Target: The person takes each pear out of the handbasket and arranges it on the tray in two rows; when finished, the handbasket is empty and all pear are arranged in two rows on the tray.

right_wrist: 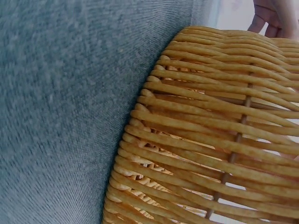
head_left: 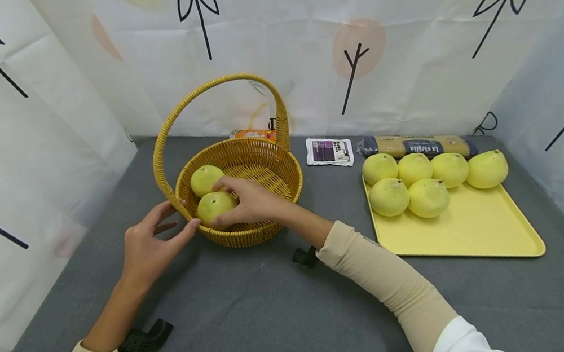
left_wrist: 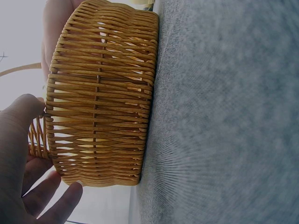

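Note:
A golden wicker basket point(head_left: 244, 236) with a tall arched handle point(head_left: 214, 81) stands on the grey table. Two round yellow-green fruits lie inside along its left side: a rear fruit point(head_left: 207, 180) and a front fruit point(head_left: 216, 206). My right hand point(head_left: 251, 201) reaches over the near rim and grips the front fruit, fingers on top and thumb on the near side. At the left rim, my left hand point(head_left: 152, 239) holds the basket by the handle's foot. The left wrist view shows its thumb point(left_wrist: 23, 108) at the rim and its fingers behind the handle.
To the right, a yellow tray point(head_left: 481, 230) carries several similar fruits point(head_left: 428, 198) toward its back. Behind it lies a pasta packet point(head_left: 422, 144), with a white and purple pouch point(head_left: 329, 151) to its left. An orange packet point(head_left: 252, 134) sits behind the basket, before a printed cloth wall point(head_left: 279, 40).

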Tool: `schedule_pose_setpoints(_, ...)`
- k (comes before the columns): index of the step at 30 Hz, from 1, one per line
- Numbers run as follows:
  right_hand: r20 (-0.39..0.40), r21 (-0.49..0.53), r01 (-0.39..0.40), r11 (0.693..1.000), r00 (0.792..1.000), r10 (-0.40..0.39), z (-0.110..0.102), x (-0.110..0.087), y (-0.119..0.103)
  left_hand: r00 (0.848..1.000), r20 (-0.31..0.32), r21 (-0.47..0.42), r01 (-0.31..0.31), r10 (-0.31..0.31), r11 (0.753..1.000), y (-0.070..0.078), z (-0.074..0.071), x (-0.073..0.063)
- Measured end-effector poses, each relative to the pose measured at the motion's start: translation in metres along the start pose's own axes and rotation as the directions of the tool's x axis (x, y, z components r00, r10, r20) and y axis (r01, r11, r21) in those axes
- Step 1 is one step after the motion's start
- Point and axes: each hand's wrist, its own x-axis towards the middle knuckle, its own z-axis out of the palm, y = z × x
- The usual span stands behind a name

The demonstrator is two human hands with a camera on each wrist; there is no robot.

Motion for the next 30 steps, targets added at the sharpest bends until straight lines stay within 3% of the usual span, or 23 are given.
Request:
schedule_pose_setpoints(15,-0.061,0.073,0.012,0.997,0.998,-0.008,-0.019,-0.023,-0.002,1.0,0.002,-0.019,-0.003,0.003,1.0,0.001,0.001,0.0)
schedule_pose_setpoints(30,-0.133,0.132,0.026,0.991,0.991,-0.009,-0.041,-0.062,-0.002,1.0,0.005,-0.011,0.008,-0.008,1.0,0.0,0.001,-0.001)
